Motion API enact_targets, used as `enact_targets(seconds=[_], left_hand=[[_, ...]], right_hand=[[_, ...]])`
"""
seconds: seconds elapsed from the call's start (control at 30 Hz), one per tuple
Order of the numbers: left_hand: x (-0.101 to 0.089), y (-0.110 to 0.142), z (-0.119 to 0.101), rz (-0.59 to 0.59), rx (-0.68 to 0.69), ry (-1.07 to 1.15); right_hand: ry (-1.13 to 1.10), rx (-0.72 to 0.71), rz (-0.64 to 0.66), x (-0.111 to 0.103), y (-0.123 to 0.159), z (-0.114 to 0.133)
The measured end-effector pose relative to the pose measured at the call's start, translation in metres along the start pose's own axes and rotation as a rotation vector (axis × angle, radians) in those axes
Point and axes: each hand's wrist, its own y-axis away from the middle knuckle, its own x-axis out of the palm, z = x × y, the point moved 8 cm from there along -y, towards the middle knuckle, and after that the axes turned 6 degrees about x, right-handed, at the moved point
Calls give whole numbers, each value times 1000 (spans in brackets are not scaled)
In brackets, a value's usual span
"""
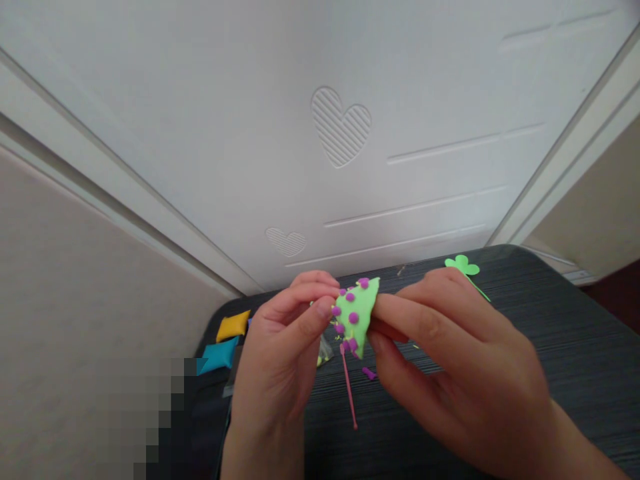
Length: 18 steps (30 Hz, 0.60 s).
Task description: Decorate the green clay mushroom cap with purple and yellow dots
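Note:
A light green clay cone [363,310], dotted with small purple balls, is held above the dark table, its wide side turned right. My left hand [287,333] pinches its narrow left end between thumb and fingers. On the other side, my right hand [450,353] has its fingertips at the cone's wide rim; some of them are hidden behind or inside it. Below the cone lies a thin pink stick tool [349,390]. A scrap of purple clay [369,373] rests to the right of the stick.
At the table's left are a yellow packet [233,327] and a blue packet [219,356]. A green flower-shaped piece on a stem [463,265] lies at the back right. Behind the dark table [565,320] stands a white door [240,133]. Yellow crumbs lie near my left hand.

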Motion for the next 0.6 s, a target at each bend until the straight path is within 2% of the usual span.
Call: enact_targets(seconds=[0.2, 0.4, 0.53, 0.6], left_hand=[[-1, 2, -2, -47, 9, -27], [1, 0, -1, -15, 24, -9], [3, -2, 0, -38, 46, -42], [4, -1, 2, -52, 12, -91]], right_hand=[[23, -8, -31, 1, 1, -1], [-37, 11, -57, 2, -1, -5], [-111, 51, 0, 11, -3, -16], [-146, 95, -39, 6, 2, -26]])
